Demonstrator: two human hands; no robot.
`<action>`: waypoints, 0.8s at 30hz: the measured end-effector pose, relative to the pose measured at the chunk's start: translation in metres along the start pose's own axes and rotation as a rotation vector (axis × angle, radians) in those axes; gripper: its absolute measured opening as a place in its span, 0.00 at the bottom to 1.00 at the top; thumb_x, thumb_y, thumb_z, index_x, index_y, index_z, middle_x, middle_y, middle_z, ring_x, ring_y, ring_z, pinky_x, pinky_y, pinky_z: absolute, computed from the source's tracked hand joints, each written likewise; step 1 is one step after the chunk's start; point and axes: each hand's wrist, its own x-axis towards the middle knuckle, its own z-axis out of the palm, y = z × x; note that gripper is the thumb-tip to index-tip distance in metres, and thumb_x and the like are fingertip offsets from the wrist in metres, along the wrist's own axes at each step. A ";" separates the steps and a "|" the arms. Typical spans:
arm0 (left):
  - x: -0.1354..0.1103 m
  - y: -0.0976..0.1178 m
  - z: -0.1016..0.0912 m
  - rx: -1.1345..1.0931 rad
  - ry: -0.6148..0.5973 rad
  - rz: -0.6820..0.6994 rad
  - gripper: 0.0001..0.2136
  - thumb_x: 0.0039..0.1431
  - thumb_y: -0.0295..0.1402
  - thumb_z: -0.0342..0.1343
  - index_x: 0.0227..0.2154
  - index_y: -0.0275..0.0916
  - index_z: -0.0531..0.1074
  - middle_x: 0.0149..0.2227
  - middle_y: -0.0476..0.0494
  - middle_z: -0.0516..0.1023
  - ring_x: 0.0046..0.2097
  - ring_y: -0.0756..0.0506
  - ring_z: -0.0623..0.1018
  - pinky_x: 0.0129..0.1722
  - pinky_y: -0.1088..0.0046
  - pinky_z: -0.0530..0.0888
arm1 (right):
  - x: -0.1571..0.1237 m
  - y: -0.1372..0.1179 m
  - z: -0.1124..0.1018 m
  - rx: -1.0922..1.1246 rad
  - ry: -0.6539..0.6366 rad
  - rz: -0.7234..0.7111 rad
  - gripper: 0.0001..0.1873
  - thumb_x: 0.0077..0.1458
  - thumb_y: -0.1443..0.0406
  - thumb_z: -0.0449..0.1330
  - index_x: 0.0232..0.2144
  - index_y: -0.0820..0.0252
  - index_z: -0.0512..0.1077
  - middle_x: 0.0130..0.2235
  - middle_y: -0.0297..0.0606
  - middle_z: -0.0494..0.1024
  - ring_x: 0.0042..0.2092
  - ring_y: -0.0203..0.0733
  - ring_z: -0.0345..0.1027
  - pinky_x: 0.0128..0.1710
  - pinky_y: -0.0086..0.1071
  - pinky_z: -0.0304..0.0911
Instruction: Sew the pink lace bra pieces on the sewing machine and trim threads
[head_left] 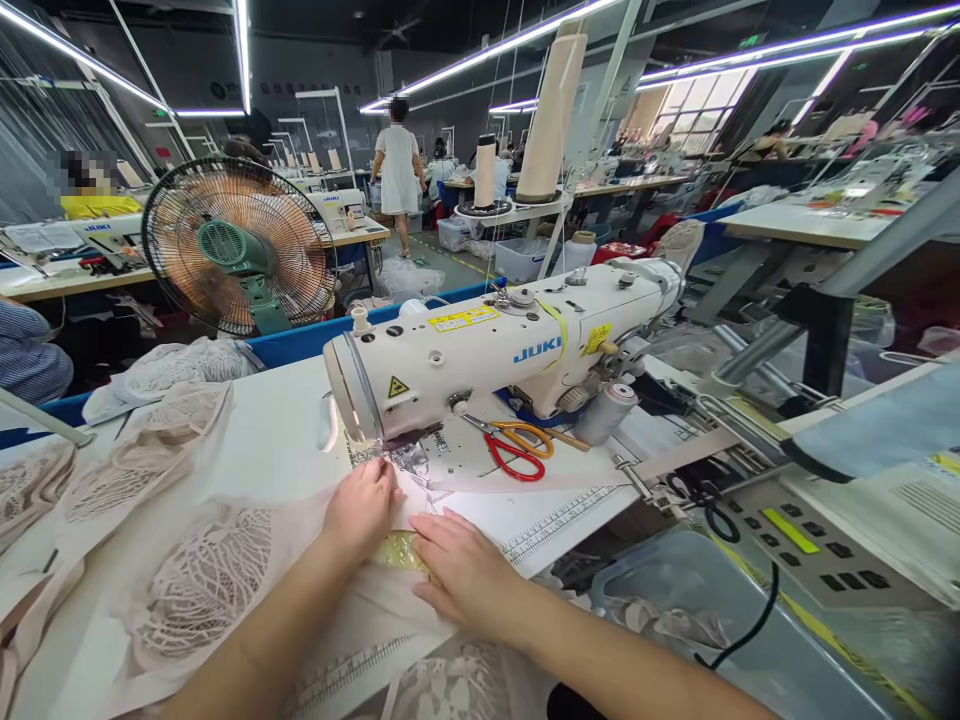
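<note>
A sheer beige fabric piece with lace panels lies across the sewing table, running under both hands. At the needle end of the white sewing machine, my left hand has its fingers closed on the fabric; their tips are partly hidden. My right hand is closer to me, its bent fingers and thumb gripping the fabric edge. Between the hands shows a shiny yellowish patch that I cannot make out. Scissors with red and orange handles lie on the machine bed, near a grey thread spool.
More lace pieces are spread at left. A ruler strip runs along the table's front. A control panel and a plastic bin are at right. Behind stand a fan, thread cones and a walking person.
</note>
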 end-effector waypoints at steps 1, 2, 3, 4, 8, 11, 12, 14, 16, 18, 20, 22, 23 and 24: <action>0.000 0.000 -0.002 0.000 -0.006 0.010 0.13 0.61 0.30 0.47 0.45 0.31 0.71 0.45 0.33 0.73 0.44 0.39 0.73 0.42 0.61 0.72 | 0.003 -0.001 0.001 -0.004 0.000 0.001 0.20 0.54 0.60 0.61 0.47 0.64 0.69 0.59 0.48 0.66 0.60 0.50 0.57 0.62 0.48 0.49; -0.001 0.000 -0.005 -0.001 -0.013 0.026 0.12 0.61 0.29 0.47 0.43 0.32 0.72 0.44 0.34 0.74 0.44 0.39 0.73 0.42 0.61 0.72 | 0.006 -0.002 0.002 -0.008 0.007 0.001 0.20 0.54 0.60 0.61 0.47 0.64 0.69 0.59 0.48 0.66 0.61 0.51 0.57 0.62 0.48 0.49; -0.003 0.002 -0.007 -0.002 -0.023 0.048 0.11 0.60 0.27 0.47 0.39 0.33 0.73 0.43 0.35 0.74 0.44 0.39 0.73 0.42 0.61 0.72 | 0.009 -0.003 0.003 -0.013 0.020 0.001 0.21 0.54 0.59 0.62 0.47 0.64 0.69 0.58 0.49 0.66 0.60 0.51 0.57 0.62 0.49 0.49; -0.006 0.004 -0.009 -0.005 -0.036 0.074 0.10 0.58 0.25 0.47 0.35 0.35 0.74 0.42 0.36 0.75 0.44 0.39 0.73 0.42 0.61 0.72 | 0.012 -0.003 0.004 -0.018 0.035 0.000 0.21 0.53 0.59 0.62 0.47 0.64 0.69 0.57 0.50 0.67 0.60 0.51 0.58 0.62 0.48 0.49; -0.027 0.014 -0.009 -0.022 -0.068 0.136 0.10 0.53 0.23 0.50 0.35 0.36 0.75 0.45 0.38 0.77 0.42 0.40 0.75 0.42 0.62 0.73 | 0.022 -0.004 0.010 -0.023 0.080 -0.018 0.26 0.52 0.58 0.63 0.50 0.67 0.68 0.55 0.52 0.69 0.59 0.52 0.59 0.62 0.48 0.50; -0.041 0.017 -0.004 -0.038 -0.055 0.087 0.20 0.55 0.22 0.47 0.52 0.31 0.68 0.54 0.33 0.72 0.45 0.40 0.75 0.40 0.63 0.75 | 0.024 -0.004 0.012 -0.009 0.103 -0.034 0.26 0.53 0.59 0.61 0.52 0.67 0.66 0.56 0.52 0.68 0.60 0.53 0.57 0.63 0.48 0.49; -0.044 0.017 -0.003 -0.046 -0.054 0.083 0.21 0.56 0.22 0.46 0.53 0.30 0.66 0.55 0.33 0.71 0.45 0.40 0.75 0.40 0.64 0.75 | 0.024 -0.004 0.013 0.002 0.113 -0.039 0.25 0.54 0.59 0.61 0.51 0.67 0.66 0.56 0.52 0.68 0.60 0.52 0.57 0.62 0.48 0.50; -0.047 0.014 -0.003 -0.057 -0.061 0.103 0.21 0.58 0.22 0.45 0.54 0.31 0.66 0.56 0.36 0.71 0.43 0.42 0.75 0.41 0.65 0.75 | 0.023 -0.003 0.012 0.035 0.132 -0.048 0.21 0.54 0.61 0.60 0.49 0.65 0.68 0.55 0.50 0.70 0.60 0.50 0.58 0.62 0.47 0.50; -0.048 0.010 -0.005 -0.051 -0.068 0.143 0.20 0.59 0.23 0.45 0.54 0.33 0.67 0.56 0.38 0.70 0.41 0.42 0.75 0.41 0.65 0.75 | 0.021 -0.002 0.011 0.073 0.142 -0.051 0.15 0.53 0.63 0.59 0.43 0.63 0.70 0.51 0.47 0.73 0.58 0.48 0.61 0.61 0.46 0.52; -0.049 0.005 -0.005 -0.033 -0.058 0.174 0.19 0.59 0.23 0.47 0.53 0.35 0.68 0.56 0.39 0.70 0.41 0.42 0.74 0.41 0.63 0.75 | 0.019 -0.001 0.011 0.106 0.160 -0.053 0.10 0.53 0.64 0.59 0.38 0.62 0.70 0.48 0.45 0.74 0.56 0.47 0.63 0.59 0.44 0.54; -0.048 -0.001 -0.005 -0.009 -0.036 0.207 0.19 0.58 0.23 0.49 0.52 0.35 0.69 0.56 0.38 0.70 0.42 0.40 0.73 0.41 0.61 0.75 | 0.019 0.001 0.012 0.133 0.199 -0.063 0.08 0.52 0.65 0.57 0.36 0.61 0.70 0.48 0.44 0.75 0.54 0.46 0.65 0.58 0.43 0.56; -0.047 -0.006 -0.003 0.009 -0.015 0.228 0.18 0.59 0.23 0.48 0.51 0.35 0.70 0.56 0.38 0.71 0.42 0.40 0.73 0.40 0.61 0.75 | 0.018 0.002 0.013 0.152 0.245 -0.075 0.06 0.52 0.66 0.56 0.35 0.60 0.70 0.48 0.45 0.75 0.53 0.46 0.66 0.57 0.42 0.57; -0.046 -0.008 -0.002 0.011 -0.007 0.233 0.17 0.59 0.23 0.48 0.51 0.35 0.70 0.56 0.39 0.71 0.41 0.40 0.73 0.40 0.61 0.74 | 0.018 0.003 0.014 0.156 0.261 -0.079 0.06 0.52 0.66 0.56 0.34 0.60 0.70 0.48 0.45 0.75 0.52 0.46 0.67 0.56 0.42 0.58; -0.045 -0.011 -0.002 0.008 -0.002 0.236 0.16 0.60 0.23 0.48 0.50 0.36 0.70 0.55 0.39 0.72 0.41 0.40 0.73 0.40 0.61 0.74 | 0.018 0.004 0.015 0.156 0.270 -0.081 0.06 0.52 0.66 0.56 0.33 0.60 0.70 0.48 0.45 0.75 0.51 0.46 0.67 0.56 0.42 0.58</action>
